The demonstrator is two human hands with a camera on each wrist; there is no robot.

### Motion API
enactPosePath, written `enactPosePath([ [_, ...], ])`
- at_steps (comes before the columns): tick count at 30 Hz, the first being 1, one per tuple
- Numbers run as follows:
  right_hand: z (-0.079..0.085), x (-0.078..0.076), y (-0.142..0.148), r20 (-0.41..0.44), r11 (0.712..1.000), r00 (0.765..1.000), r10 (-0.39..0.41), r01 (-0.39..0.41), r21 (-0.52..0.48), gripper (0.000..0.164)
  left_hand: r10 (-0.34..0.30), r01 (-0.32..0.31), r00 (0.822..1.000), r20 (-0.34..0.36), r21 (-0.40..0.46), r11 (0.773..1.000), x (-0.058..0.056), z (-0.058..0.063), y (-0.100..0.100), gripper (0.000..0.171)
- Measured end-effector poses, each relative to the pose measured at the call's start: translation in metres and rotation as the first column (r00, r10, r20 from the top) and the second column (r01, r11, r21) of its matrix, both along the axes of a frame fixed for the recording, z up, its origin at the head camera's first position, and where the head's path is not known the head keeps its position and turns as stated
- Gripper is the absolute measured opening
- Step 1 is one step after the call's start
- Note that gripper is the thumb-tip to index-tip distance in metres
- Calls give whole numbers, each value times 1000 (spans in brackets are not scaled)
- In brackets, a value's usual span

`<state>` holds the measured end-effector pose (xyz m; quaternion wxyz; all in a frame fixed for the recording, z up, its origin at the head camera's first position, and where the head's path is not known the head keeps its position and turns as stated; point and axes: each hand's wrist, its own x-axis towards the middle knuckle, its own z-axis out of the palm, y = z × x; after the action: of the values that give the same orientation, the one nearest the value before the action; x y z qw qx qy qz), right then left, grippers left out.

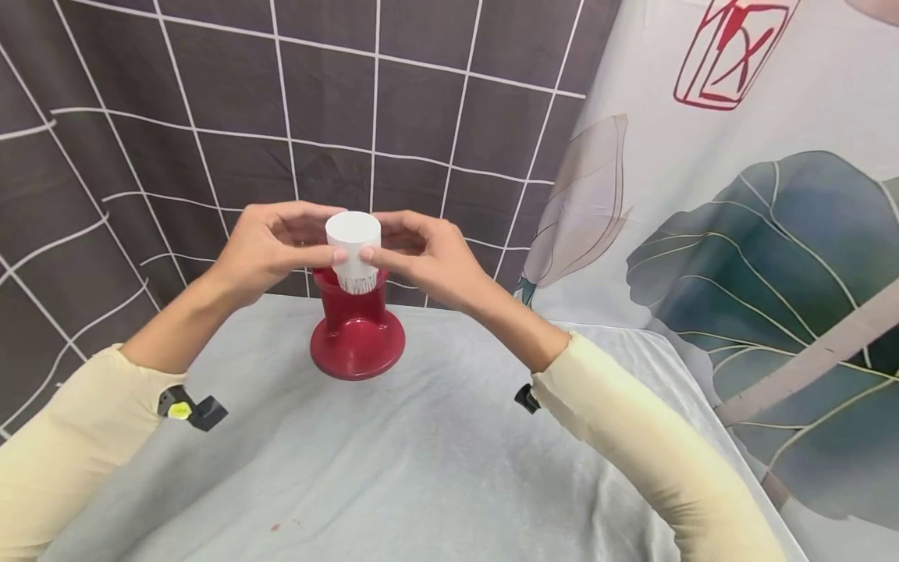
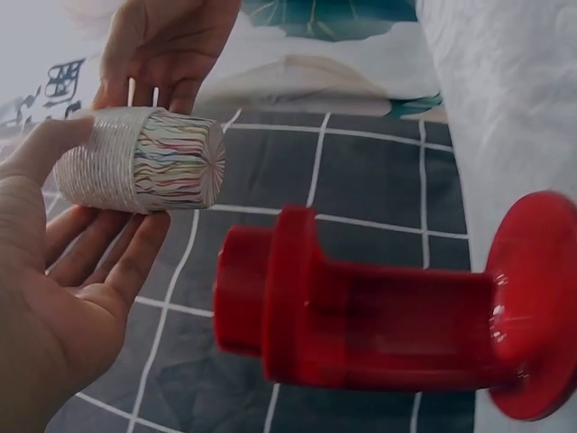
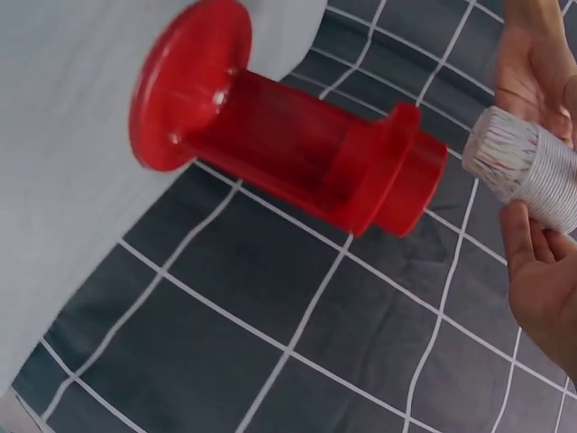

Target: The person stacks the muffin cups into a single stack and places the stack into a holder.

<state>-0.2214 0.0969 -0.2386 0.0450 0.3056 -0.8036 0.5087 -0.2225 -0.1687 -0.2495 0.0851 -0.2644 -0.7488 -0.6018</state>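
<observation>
Between both hands is a stack of paper cups, white with nested rims. In the left wrist view the end cup of the stack has coloured stripes and its base faces the red stand. The left hand grips the stack from the left, thumb on the near side. From the right, the right hand holds it the same way, fingers behind. The red stand, with a round base, upright body and ring-like top, stands directly below the cups. In the right wrist view the cups are just beyond the stand's top.
A light grey cloth covers the table. Close behind the stand hangs a dark curtain with a white grid. A white curtain with large leaf prints hangs on the right.
</observation>
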Motion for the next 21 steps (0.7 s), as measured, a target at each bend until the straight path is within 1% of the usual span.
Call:
enactPosePath([
  [2,6,-4,-4,-12,1000,1000,-5,5,-11,49,13,-13,1000,1,17,1000,-5,5,-2,42],
  [5,11,-11,-8,-37,1000,999,-17,17,-16,52,3,-3,1000,9,53,999,-13,11,-5,41],
  [7,13,-15,-11,-57,1000,998,-26,25,-12,53,14,-14,1000,5,51,999,-17,14,-6,41],
  [9,14,-20,-12,-74,1000,997,-31,31,-5,54,28,-28,1000,7,39,999,-21,16,-6,40],
  [12,13,-28,-15,-74,999,996,-44,44,-6,54,61,-61,998,6,-4,998,-27,17,-5,39],
  [15,11,-35,-18,-70,998,996,-61,60,-12,54,68,-68,998,14,-32,997,-35,16,-5,41],
  [19,10,-44,-21,-76,997,994,-80,80,-5,54,93,-92,995,28,-51,994,-44,16,-4,43],
  [21,9,-47,-23,-74,996,993,-87,87,-2,55,107,-105,994,35,-54,993,-46,17,-4,43],
])
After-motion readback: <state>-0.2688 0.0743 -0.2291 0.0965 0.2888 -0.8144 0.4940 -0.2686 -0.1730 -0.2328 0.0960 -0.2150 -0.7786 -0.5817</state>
